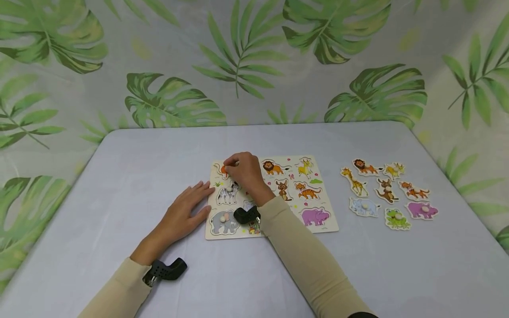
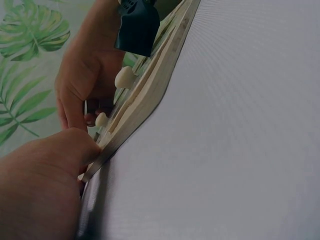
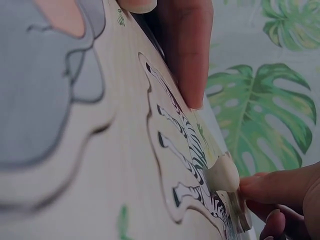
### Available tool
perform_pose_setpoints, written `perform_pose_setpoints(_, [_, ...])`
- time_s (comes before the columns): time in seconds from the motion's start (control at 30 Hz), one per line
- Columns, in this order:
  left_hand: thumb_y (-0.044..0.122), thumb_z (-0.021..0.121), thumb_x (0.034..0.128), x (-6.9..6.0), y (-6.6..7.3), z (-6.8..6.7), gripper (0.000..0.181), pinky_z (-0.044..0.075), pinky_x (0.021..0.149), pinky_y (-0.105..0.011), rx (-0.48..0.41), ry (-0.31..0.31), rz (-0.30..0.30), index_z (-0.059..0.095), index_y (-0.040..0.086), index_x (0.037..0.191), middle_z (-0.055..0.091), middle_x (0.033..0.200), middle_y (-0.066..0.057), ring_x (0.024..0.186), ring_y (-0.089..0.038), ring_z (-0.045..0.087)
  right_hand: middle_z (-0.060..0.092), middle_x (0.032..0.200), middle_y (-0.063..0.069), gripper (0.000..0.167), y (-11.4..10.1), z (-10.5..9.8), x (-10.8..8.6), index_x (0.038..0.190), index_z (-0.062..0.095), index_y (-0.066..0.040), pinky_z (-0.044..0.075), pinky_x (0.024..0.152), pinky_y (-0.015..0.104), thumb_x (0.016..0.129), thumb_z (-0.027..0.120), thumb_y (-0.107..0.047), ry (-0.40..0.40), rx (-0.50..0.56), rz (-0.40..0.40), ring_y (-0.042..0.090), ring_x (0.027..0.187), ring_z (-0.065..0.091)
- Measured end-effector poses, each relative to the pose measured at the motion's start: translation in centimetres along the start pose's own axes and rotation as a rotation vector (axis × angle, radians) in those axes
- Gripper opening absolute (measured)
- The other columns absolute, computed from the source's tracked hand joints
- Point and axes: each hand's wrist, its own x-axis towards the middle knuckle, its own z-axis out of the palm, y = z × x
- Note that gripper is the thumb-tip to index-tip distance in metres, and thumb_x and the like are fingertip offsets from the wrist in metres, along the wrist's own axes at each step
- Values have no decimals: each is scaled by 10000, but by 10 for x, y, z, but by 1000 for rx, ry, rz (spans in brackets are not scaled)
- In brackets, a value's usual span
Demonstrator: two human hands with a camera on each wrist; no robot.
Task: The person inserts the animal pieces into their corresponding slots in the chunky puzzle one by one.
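A wooden animal puzzle board lies on the table. Over its far left corner, my right hand pinches an orange animal puzzle piece, which the fingers partly cover. Just nearer sits the zebra piece, its round knob close to the right fingertips in the right wrist view. An elephant piece with a knob lies in the near left corner. My left hand rests flat beside the board, fingers straight, fingertips at its left edge.
Several loose knobbed pieces lie right of the board, among them a giraffe, a lion, a frog and a purple hippo. A leaf-patterned cloth hangs behind the white table.
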Motion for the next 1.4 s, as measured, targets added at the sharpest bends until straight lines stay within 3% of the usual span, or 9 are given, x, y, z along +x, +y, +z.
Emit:
perform_pose_setpoints(0.53, [275,574,968,0,1,0,492,177,1182,-483,4,1,-8,483,122,1426,385,1518,-68,1430,-287,270,695,966,-3,77,-1,1,1,930,772,-149,538,696,287,879,715,-162,-11,2,30,148,812,619])
perform_pose_setpoints(1.4, [274,580,965,0,3,-2,507,160,1192,-460,0,-6,-15,469,132,1439,377,1523,-61,1437,-266,260,697,974,5,77,-1,2,1,933,767,-141,544,749,307,886,709,-162,-9,-22,9,166,866,626])
